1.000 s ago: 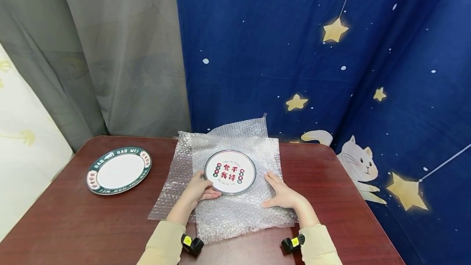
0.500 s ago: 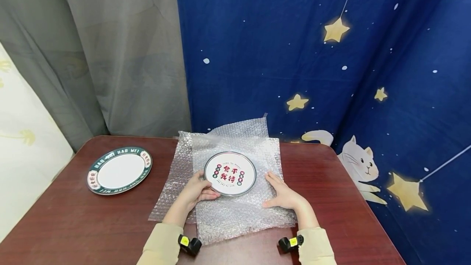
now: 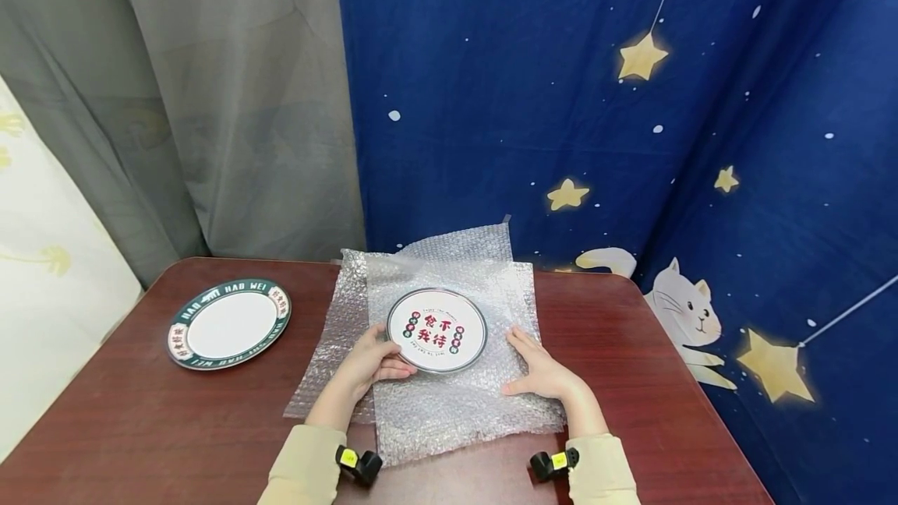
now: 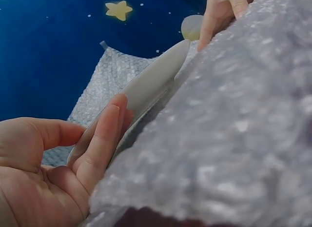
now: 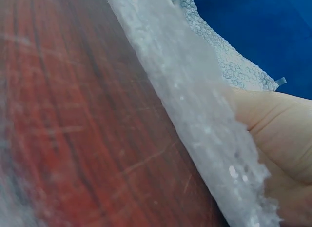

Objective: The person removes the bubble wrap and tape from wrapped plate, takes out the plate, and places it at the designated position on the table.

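Observation:
A round white plate (image 3: 436,330) with a dark rim and red and green lettering is over the bubble wrap (image 3: 456,419) in mid-table. At its left edge my left hand (image 3: 366,365) pinches it, thumb on the face and fingers beneath. In the left wrist view the plate's pale underside (image 4: 156,73) appears tilted, with the fingers (image 4: 100,139) against it. To the plate's right, my right hand (image 3: 543,371) rests on the bubble wrap with fingers spread, apart from the plate. The right wrist view shows only part of that hand (image 5: 282,139) behind the wrap.
A white oval-looking plate with a green patterned rim (image 3: 192,310) lies on the left of the reddish-brown table (image 3: 231,427). Layers of bubble wrap overlap and reach the table's back edge. Grey and blue star-printed curtains (image 3: 491,100) hang behind.
The plate and my left hand have shifted very slightly left. My right hand has stayed in about the same place on the wrap.

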Motion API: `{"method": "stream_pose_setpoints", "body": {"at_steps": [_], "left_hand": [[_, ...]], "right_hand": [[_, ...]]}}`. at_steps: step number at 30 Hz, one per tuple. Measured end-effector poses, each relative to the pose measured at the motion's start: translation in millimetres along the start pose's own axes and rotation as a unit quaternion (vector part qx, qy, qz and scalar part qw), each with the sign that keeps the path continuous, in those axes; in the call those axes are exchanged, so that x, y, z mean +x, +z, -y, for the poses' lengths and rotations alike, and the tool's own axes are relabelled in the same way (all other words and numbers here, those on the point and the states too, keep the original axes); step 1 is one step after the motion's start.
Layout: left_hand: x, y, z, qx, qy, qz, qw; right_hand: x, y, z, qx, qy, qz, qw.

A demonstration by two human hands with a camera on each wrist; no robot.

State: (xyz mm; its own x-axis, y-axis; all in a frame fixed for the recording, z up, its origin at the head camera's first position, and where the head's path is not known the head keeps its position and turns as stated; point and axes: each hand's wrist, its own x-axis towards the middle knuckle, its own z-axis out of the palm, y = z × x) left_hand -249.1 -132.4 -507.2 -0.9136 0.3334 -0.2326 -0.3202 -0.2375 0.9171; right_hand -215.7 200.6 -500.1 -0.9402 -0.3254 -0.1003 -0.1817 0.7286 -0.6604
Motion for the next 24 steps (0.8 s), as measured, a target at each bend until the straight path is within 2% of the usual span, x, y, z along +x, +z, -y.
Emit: {"method": "stream_pose_setpoints", "body": {"at_steps": [15,24], "left_hand": [[-8.3,-7.7,-17.5,-0.002,0.023,-0.013,0.9997],[-17.8,-21.0,-30.7,0.0,0.031,-0.015,0.9994]], "right_hand": [[-0.7,0.6,-2.9,0.003,-0.004,-0.005,1.0],[-0.5,1.7,-2.7,0.001,-0.001,-0.001,1.0]]}}
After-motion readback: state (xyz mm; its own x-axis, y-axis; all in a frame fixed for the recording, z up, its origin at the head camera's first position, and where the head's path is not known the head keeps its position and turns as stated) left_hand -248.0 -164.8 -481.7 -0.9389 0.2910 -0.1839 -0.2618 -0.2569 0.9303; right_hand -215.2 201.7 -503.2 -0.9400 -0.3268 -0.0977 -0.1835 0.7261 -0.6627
